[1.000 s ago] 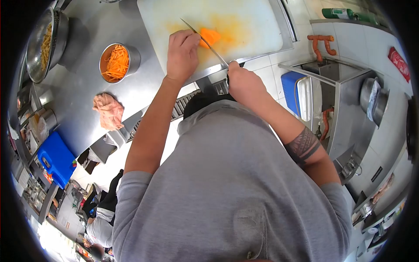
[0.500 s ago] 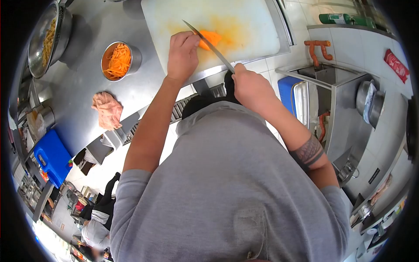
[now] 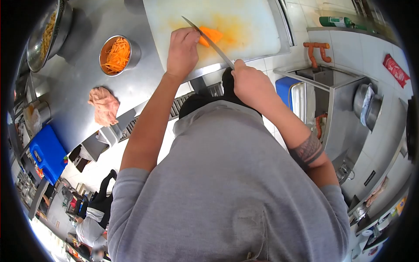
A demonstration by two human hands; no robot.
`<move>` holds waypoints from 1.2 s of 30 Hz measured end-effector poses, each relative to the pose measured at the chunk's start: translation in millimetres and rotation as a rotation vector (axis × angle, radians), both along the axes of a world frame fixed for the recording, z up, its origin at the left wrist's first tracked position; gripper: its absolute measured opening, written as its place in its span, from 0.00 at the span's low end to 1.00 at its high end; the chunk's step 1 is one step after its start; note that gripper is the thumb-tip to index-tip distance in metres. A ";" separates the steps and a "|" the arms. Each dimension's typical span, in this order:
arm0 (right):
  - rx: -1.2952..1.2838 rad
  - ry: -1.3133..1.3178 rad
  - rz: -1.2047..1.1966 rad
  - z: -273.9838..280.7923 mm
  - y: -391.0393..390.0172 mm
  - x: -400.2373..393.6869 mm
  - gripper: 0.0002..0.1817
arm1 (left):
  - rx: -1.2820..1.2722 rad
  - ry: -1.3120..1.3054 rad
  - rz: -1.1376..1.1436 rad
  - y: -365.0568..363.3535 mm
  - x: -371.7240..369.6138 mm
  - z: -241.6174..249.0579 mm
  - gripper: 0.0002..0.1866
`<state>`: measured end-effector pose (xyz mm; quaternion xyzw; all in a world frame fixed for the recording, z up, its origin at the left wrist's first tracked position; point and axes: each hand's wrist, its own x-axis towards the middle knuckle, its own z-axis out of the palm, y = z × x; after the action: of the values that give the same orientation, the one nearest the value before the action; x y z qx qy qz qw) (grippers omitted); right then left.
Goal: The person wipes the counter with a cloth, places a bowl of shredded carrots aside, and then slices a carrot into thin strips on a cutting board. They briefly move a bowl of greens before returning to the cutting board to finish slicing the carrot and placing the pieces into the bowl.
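A piece of orange carrot [image 3: 213, 35] lies on the white cutting board [image 3: 257, 26], with orange stains around it. My left hand [image 3: 182, 51] is closed on the carrot's left end, fingers curled beside the blade. My right hand [image 3: 254, 85] grips the handle of a long kitchen knife [image 3: 221, 54]. Its blade slants across the carrot, right at my left fingertips, with the tip pointing away to the upper left. To the left stands a round metal container [image 3: 136, 55] filled with thin carrot strips [image 3: 117, 55].
A crumpled pinkish cloth [image 3: 104, 106] rests near the steel counter's edge. At far left is a metal bowl [image 3: 65, 28] with a strainer of yellowish strips [image 3: 49, 35]. A blue board [image 3: 47, 153] stands beyond the counter, another person [image 3: 92, 229] behind it. A sink [image 3: 345, 75] is at right.
The view has shifted slightly. Both hands, the knife and the carrot keep nearly the same places relative to the board.
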<state>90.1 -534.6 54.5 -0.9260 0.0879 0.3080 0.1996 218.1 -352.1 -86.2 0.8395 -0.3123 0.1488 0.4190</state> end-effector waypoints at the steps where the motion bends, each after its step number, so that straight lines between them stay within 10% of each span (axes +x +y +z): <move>1: 0.004 0.019 -0.017 10.2 1.5 -4.5 0.11 | -0.002 -0.015 -0.003 0.5 -1.2 -0.6 0.11; 9: 0.052 -0.120 -0.033 -61.5 4.7 -2.5 0.13 | 0.012 -0.002 -0.016 4.3 0.2 2.3 0.11; 19: -0.021 0.051 -0.005 19.3 2.2 2.5 0.12 | 0.006 -0.008 -0.017 7.1 2.7 1.4 0.08; 27: 0.034 -0.033 -0.004 -52.6 0.5 8.2 0.12 | -0.004 -0.020 -0.030 8.6 4.3 -0.9 0.08; 36: -0.016 0.047 0.008 3.9 1.5 9.9 0.11 | -0.017 -0.016 -0.014 9.1 4.4 -4.2 0.08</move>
<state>99.9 -533.1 58.4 -0.9205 0.0912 0.3299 0.1887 222.5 -343.0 -90.4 0.8324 -0.3205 0.1553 0.4247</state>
